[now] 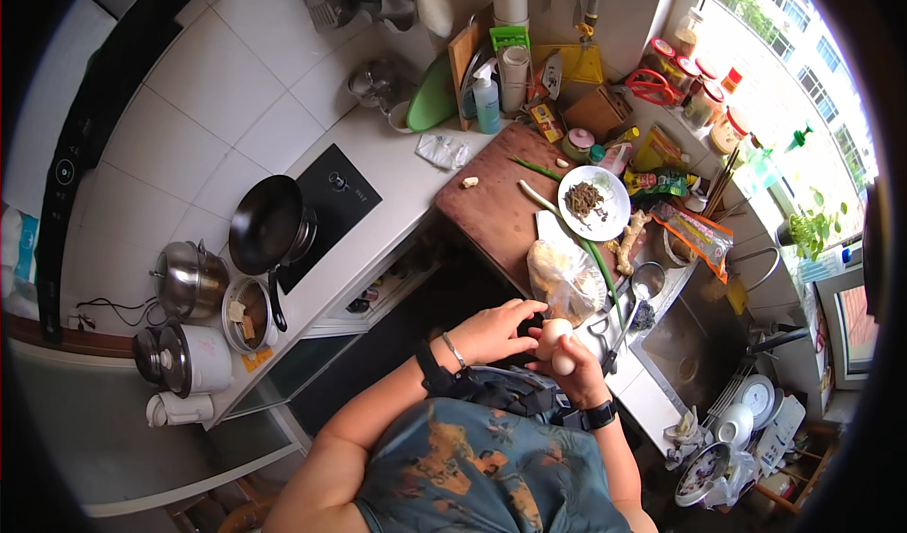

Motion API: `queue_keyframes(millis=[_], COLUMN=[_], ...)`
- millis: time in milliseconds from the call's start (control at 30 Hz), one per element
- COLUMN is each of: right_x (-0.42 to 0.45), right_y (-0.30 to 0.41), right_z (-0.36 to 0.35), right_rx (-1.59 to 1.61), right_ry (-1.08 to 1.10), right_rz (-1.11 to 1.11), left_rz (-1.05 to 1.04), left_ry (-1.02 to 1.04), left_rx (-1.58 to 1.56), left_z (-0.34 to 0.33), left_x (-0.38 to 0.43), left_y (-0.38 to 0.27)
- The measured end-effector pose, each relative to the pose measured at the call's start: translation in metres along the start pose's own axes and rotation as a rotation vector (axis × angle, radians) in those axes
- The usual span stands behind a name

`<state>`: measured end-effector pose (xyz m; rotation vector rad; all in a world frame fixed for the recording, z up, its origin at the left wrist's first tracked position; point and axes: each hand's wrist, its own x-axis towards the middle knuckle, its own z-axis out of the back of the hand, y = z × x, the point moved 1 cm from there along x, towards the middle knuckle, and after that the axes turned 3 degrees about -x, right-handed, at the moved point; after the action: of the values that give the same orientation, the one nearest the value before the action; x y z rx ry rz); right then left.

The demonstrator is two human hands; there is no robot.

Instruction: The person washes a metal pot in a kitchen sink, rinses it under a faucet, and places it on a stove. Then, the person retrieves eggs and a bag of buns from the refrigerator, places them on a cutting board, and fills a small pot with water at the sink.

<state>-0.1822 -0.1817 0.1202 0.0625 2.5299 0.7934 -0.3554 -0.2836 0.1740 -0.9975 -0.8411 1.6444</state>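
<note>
Two pale eggs, one larger-looking egg (555, 336) and a second egg (563, 362), rest in the fingers of my right hand (582, 377). My left hand (492, 331) reaches in from the left with fingers apart. Its fingertips are close to the upper egg; whether they touch it I cannot tell. Just beyond both hands, a clear plastic bag (567, 285) with pale contents lies at the near edge of a wooden cutting board (489, 200). Farther back on the board stands a white plate (615, 225) holding dark shredded food (583, 200).
Spring onion (601, 271), ginger root (629, 242) and a ladle (648, 279) lie around the plate and bag. To the right is a sink (680, 341), with stacked dishes (737, 419) nearer me. Leftward, a black wok (266, 214) sits by a cooktop (340, 200) and a steel pot (191, 278).
</note>
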Motion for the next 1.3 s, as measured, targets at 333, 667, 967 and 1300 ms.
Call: queue_keyframes(millis=[333, 667, 967, 1300], right_x=[0.05, 0.135, 0.233, 0.374], right_y=[-0.003, 0.001, 0.019, 0.106], right_z=[-0.036, -0.073, -0.046, 0.003], right_rx=[0.012, -0.054, -0.15, -0.56], right_ry=[-0.137, -0.302, -0.503, -0.72], right_rz=[0.068, 0.183, 0.218, 0.187], left_rz=[0.11, 0.193, 0.37, 0.538], left_ry=[-0.301, -0.72, -0.76, -0.863], left_rx=[-0.177, -0.04, -0.08, -0.039], left_z=[0.11, 0.207, 0.22, 0.234], left_x=[-0.076, -0.198, -0.256, -0.241], left_y=[0.072, 0.129, 0.158, 0.133])
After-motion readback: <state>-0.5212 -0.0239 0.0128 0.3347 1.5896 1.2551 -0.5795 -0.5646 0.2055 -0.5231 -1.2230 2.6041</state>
